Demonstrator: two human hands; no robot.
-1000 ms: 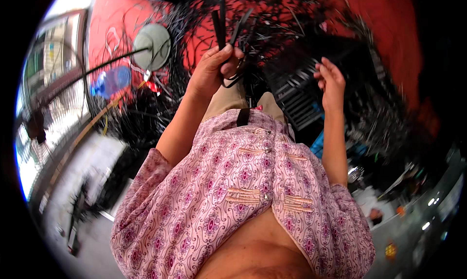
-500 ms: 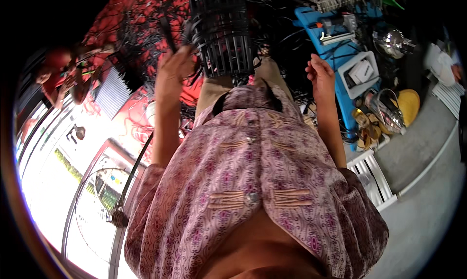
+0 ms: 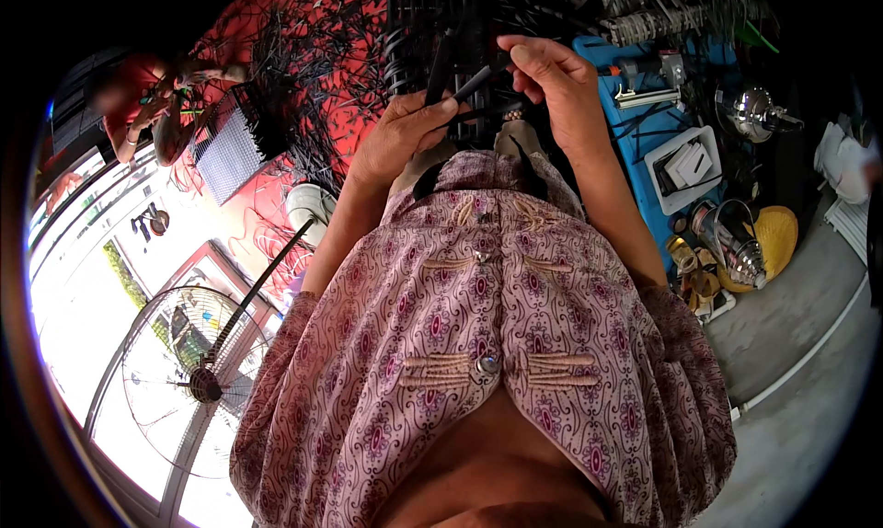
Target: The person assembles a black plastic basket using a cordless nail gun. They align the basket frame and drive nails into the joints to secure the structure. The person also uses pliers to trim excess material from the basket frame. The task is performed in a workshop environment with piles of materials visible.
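My left hand is closed around black flat strips, one of which sticks up past its fingers. A dark strip runs from there across to my right hand, which pinches it near its upper end between thumb and fingers. Just beyond both hands, a black slatted woven piece stands at the top centre, partly hidden by the strips and by deep shadow. My knees lie below the hands.
Black strip scraps litter the red floor covering. To the right, a blue bench carries a power tool and a white tray. A standing fan is at left; another person sits at far left.
My left hand has moved right, toward the middle. My right hand, which was apart by the bench, has come left and up and taken hold of a strip.
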